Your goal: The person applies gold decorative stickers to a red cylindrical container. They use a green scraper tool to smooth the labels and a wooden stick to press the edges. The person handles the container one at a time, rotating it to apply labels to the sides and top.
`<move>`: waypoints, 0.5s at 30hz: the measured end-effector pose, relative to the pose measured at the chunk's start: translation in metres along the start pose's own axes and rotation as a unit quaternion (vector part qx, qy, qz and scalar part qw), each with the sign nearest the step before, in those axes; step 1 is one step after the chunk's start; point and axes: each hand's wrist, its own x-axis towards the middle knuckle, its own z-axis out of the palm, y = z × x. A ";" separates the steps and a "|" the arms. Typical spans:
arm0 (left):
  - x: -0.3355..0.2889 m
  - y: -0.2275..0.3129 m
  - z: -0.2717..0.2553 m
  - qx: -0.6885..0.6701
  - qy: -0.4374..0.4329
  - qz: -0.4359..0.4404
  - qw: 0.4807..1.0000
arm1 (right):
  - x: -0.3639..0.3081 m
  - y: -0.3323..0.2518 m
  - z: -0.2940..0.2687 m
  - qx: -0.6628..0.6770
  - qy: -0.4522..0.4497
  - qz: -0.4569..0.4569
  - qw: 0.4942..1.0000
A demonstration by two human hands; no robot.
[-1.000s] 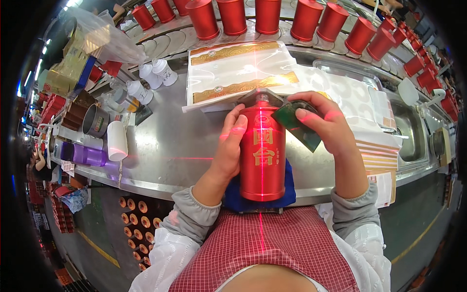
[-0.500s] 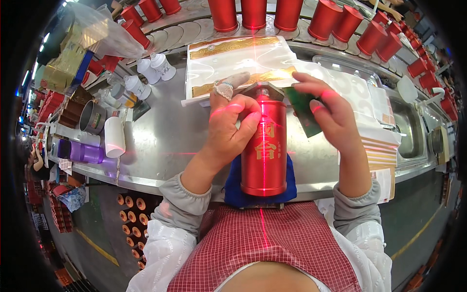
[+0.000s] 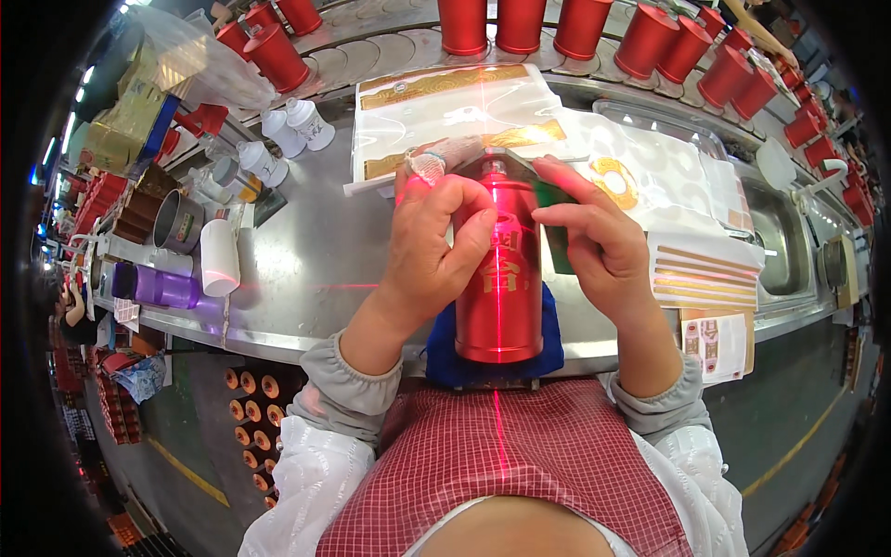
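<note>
A red bottle (image 3: 498, 325) with gold lettering lies on a blue cloth (image 3: 551, 339) before me, its neck pointing away. My left hand (image 3: 432, 232) is closed at the bottle's left side, thumb and a curled finger pressed together against the lettered face. A wrapped finger of that hand reaches toward the neck. On the right, my right hand (image 3: 603, 246) is at the bottle's upper side with its fingertips close to the surface. It holds a flat green card (image 3: 555, 241), mostly hidden behind the fingers. A red laser line runs down the bottle.
Sticker sheets with gold bands (image 3: 445, 84) lie beyond the bottle. More label strips (image 3: 705, 274) are at right, near a sink (image 3: 780, 241). White small bottles (image 3: 311, 125), a white cup (image 3: 220, 260) and a purple bottle (image 3: 158, 285) stand left. Red bottles (image 3: 520, 23) line a conveyor behind.
My right hand has moved left and nearer to the bottle with the green card, uncovering a round gold sticker. My left hand stays at the bottle. Bottles on the conveyor have shifted right.
</note>
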 end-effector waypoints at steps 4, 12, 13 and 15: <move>0.000 0.005 -0.002 0.006 0.009 0.020 1.000 | -0.007 0.008 0.004 -0.007 0.005 -0.036 0.999; 0.002 0.012 -0.004 0.041 0.020 0.056 0.997 | -0.025 0.023 0.020 0.183 0.067 0.072 0.978; 0.001 0.013 -0.004 0.029 0.016 0.042 0.999 | -0.026 0.025 0.018 0.179 0.059 0.068 0.980; 0.000 0.015 -0.005 0.027 0.010 0.034 0.999 | -0.024 0.022 0.014 0.128 0.055 0.043 0.989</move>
